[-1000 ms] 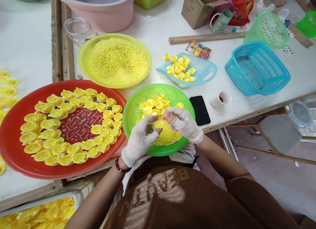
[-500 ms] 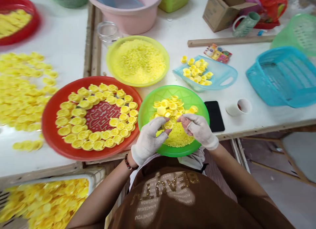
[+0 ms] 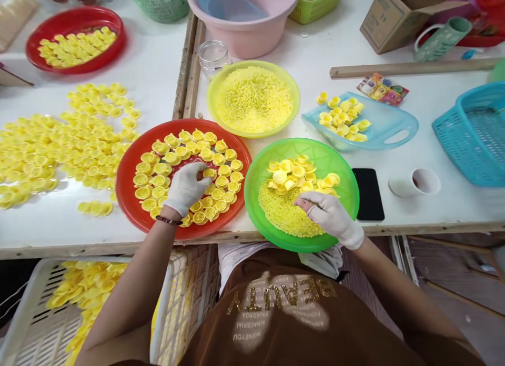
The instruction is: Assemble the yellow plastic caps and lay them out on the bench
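My left hand (image 3: 188, 186), in a white glove with bare fingertips, is over the red tray (image 3: 128, 197). Its fingers pinch a small yellow cup-shaped piece (image 3: 209, 173), held among the rings of similar pieces (image 3: 149, 204) laid out on the tray. My right hand (image 3: 329, 213), gloved the same way, hovers above the green bowl (image 3: 272, 237) with thumb and fingertips pressed together; whatever they hold is hidden or too small to name. In that bowl lie loose yellow granules (image 3: 292, 217) and a heap of yellow cup pieces (image 3: 290, 172).
Behind stands a bowl of yellow granules (image 3: 256, 98), with a blue scoop (image 3: 390, 126) of yellow pieces to its right. A phone (image 3: 370, 194), a white cup (image 3: 418, 182) and a blue basket (image 3: 469, 134) are at right. Yellow pieces (image 3: 90, 145) cover the left table; a white crate (image 3: 29, 313) stands below.
My left hand has moved left from the green bowl to the red tray, carrying a yellow cup piece. My right hand stays over the green bowl. The view has shifted left.
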A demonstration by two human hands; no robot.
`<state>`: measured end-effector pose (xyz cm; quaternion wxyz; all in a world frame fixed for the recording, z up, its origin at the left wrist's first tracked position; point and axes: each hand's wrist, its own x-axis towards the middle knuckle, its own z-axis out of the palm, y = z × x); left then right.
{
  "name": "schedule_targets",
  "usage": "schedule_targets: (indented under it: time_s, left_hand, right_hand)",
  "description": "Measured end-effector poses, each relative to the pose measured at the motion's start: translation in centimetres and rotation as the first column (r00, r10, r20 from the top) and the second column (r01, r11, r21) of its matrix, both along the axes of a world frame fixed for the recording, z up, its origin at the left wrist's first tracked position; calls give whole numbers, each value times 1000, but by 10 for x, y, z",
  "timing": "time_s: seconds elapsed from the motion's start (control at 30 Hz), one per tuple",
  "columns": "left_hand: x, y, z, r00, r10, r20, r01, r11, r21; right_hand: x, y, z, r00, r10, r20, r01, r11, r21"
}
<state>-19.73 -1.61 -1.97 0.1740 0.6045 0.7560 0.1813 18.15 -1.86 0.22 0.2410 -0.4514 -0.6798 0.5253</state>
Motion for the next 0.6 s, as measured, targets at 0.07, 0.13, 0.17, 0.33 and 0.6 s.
schedule_targets:
  time_s: [0.07,0.13,0.17,0.33,0.6]
  left_hand:
    - [1,4,-2,997,-40,-73,34,996,-78]
    - [8,6,5,988,-38,-147,30,998,-57]
    - [15,6,11,986,-28,-164,29,1000,0]
    - [97,4,37,962,-271,-17,266,927,265]
    - [195,26,24,912,-404,70,391,909,147]
  right_hand:
    - [-1,1,0,1000,4,-9,-4,1000,-27]
    - [0,2,0,996,-40,-83,28,989,-142]
    - [1,3,0,985,-89,-145,52,970,-237]
    - [3,9,0,826,-403,-394,109,800,-590]
    - [0,8,2,755,-461,-467,137,807,-575]
